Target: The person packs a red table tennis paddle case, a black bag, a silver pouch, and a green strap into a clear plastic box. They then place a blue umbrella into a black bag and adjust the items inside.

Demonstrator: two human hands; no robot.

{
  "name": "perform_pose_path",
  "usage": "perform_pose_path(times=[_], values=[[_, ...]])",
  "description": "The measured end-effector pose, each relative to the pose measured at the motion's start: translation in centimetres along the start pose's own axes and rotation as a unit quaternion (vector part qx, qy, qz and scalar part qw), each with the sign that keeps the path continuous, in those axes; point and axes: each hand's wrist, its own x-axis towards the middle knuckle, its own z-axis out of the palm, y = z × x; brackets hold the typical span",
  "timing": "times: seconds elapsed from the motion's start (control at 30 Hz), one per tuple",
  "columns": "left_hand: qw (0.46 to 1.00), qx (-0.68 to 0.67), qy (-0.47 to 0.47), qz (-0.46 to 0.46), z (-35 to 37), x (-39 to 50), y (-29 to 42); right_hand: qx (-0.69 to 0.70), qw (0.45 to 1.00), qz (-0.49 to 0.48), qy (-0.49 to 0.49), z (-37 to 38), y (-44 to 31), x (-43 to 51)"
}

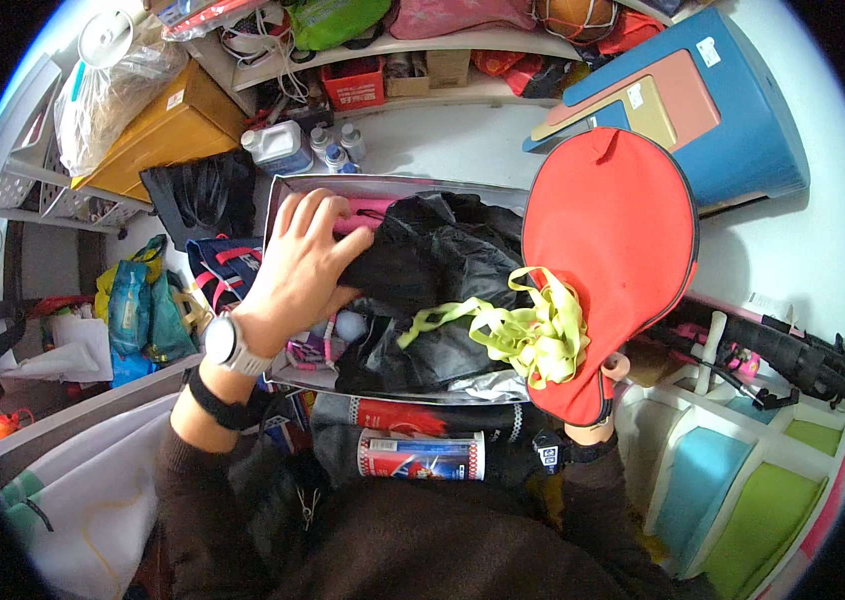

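A red table tennis paddle case (pixel 610 225) with a dark zip edge stands tilted over the right end of an open box (pixel 400 181). My right hand (pixel 615 366) grips it near the narrow end, mostly hidden behind it. Across its front hangs a tangled bundle of yellow-green ribbon (pixel 550 337), one strand trailing left. My left hand (pixel 310 262) is over the box's left side, fingers spread and apparently empty; whether it touches anything is unclear. Beneath and beside it are a pink object (pixel 362 214), a crumpled black plastic bag (pixel 445 255) and a small pale ball (pixel 350 325).
A printed cylindrical can (pixel 421 455) lies between the box and my body. White bottles (pixel 280 146) stand behind the box. A large blue storage box (pixel 745 120) is at back right, a compartmented organizer (pixel 730 420) at right. Bags (pixel 130 307) crowd the left.
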Motion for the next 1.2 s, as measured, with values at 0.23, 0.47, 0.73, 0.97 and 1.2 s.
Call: perform_pose_path(times=[0.23, 0.47, 0.73, 0.97, 1.2], values=[[0.997, 0.046, 0.015, 0.056, -1.3, -4.7, 1.6, 0.008, 0.991, -0.018, 0.133, 0.1, 0.4, -2.1], [0.898, -0.234, 0.256, -0.27, -3.9, -8.4, -0.1, -0.025, 0.996, -0.01, 0.089, 0.3, 0.2, -1.8], [0.803, -0.285, 0.388, -0.352, -5.2, -8.9, -1.9, 0.032, 0.991, -0.024, 0.127, 2.3, 0.8, -0.5], [0.939, -0.28, 0.089, -0.178, -3.2, -4.5, -0.2, 0.036, 0.991, 0.002, 0.127, 1.1, 0.8, -0.4], [0.996, -0.082, 0.01, -0.02, -1.5, -0.6, -1.1, -0.02, 0.966, -0.008, 0.259, 2.0, 0.5, -1.6]])
